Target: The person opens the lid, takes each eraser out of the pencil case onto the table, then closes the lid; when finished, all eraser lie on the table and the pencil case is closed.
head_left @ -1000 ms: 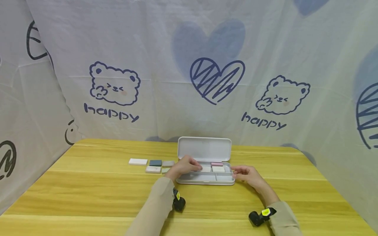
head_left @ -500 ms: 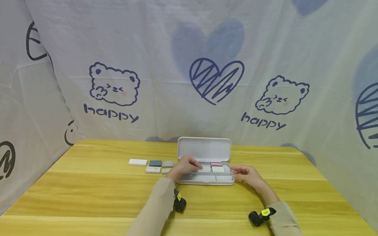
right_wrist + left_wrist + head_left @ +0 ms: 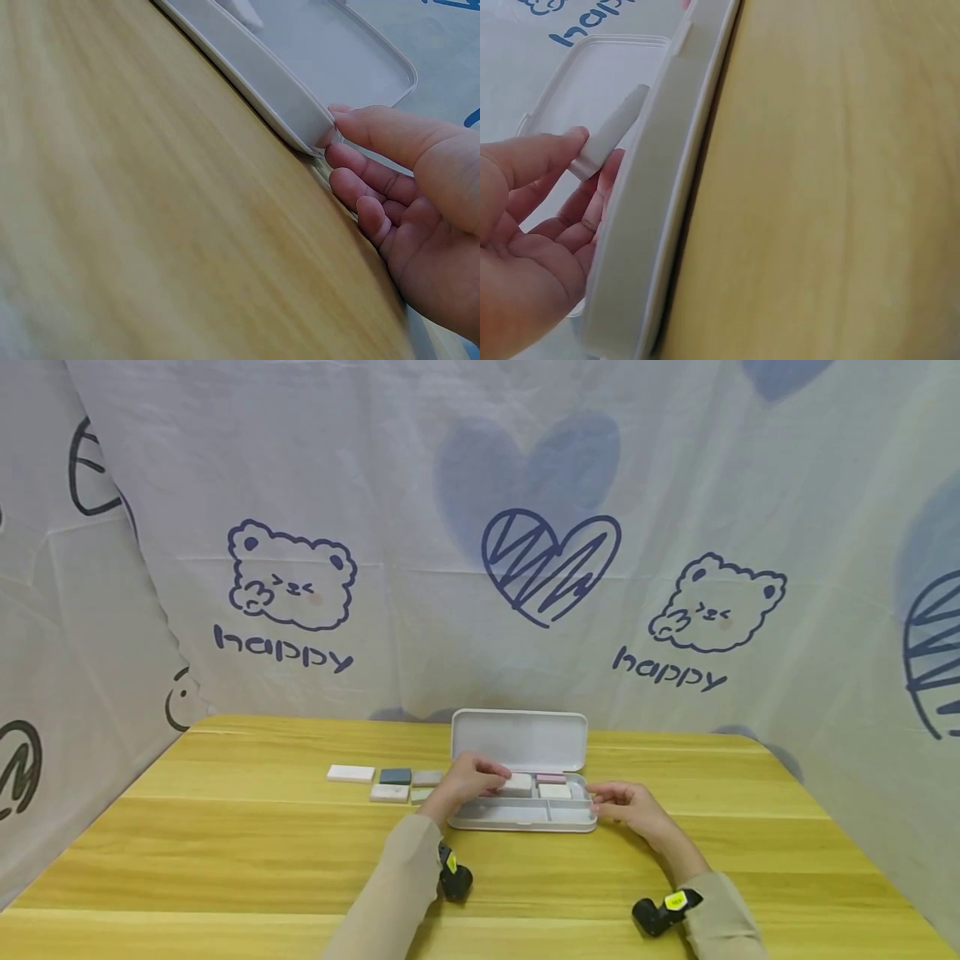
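Observation:
A white pencil case [image 3: 498, 814] lies with its lid raised at the back of the table. My left hand [image 3: 467, 781] pinches a white eraser [image 3: 517, 785] between thumb and fingers, tilted over the case's rear left compartment. In the left wrist view the same eraser [image 3: 615, 131] slants up from the thumb tip, behind the case's side wall [image 3: 656, 180]. A pink eraser [image 3: 551, 778] and another white eraser [image 3: 555, 791] lie in the compartment beside it. At the case's right end my right hand [image 3: 633, 806] holds the corner; thumb [image 3: 375, 131] and fingers touch its wall.
Left of the case lie several more blocks: a long white one [image 3: 351, 773], a dark blue-grey one [image 3: 395, 776], a grey one [image 3: 427, 778], a whitish one [image 3: 389, 792] and a pale green one [image 3: 421, 794]. A printed cloth [image 3: 420, 635] hangs behind the table.
The white eraser in my left hand has come up out of the compartment and tilted, its face now showing. My right hand stays at the case's end.

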Demonstrator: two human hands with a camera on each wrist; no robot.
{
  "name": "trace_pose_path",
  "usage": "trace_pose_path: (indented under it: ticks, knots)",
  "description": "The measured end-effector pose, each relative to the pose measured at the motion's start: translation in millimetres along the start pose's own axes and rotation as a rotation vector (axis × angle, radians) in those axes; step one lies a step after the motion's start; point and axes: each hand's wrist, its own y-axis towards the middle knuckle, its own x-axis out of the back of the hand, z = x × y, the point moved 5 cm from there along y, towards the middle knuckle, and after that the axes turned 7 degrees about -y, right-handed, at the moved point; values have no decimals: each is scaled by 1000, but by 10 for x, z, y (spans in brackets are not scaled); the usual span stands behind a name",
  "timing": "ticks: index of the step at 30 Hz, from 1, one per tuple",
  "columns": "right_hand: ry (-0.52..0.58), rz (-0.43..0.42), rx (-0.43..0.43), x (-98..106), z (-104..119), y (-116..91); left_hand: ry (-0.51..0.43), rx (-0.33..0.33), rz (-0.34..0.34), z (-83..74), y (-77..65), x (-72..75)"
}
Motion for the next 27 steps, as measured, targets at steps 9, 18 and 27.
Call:
trace_pose_path:
  ticks: [9,18,27]
  knots:
    - [-4,-7,-10,4,-9,3,-28,-16,-25,-65,-63,63]
    - [0,-8,-9,-4,-16,6,-33,-47,-37,-145,-173,129]
    - [-2,-14,-10,-1,-29,10,-76,-69,-54,-152,-319,261]
